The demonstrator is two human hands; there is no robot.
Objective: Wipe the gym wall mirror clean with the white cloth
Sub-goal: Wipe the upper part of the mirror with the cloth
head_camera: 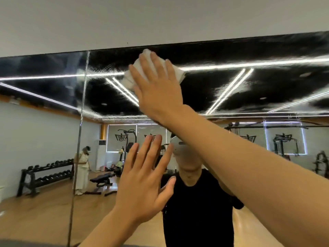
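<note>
Mirror (249, 90) top edge; right hand (158, 86) presses cloth (129, 78)

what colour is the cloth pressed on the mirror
White; the head view shows the cloth under the right hand.

The mirror (249, 90) is smooth, glossy glass, with a dull, streaky haze smeared across its upper part. The cloth (129, 78) is white fabric, soft, crumpled and matt. The wall (160, 20) above is smooth, matt, pale paint. Reflected in the glass, the floor (35, 220) is wood with a light sheen, and the rack (44, 175) looks like matt black metal.
</note>
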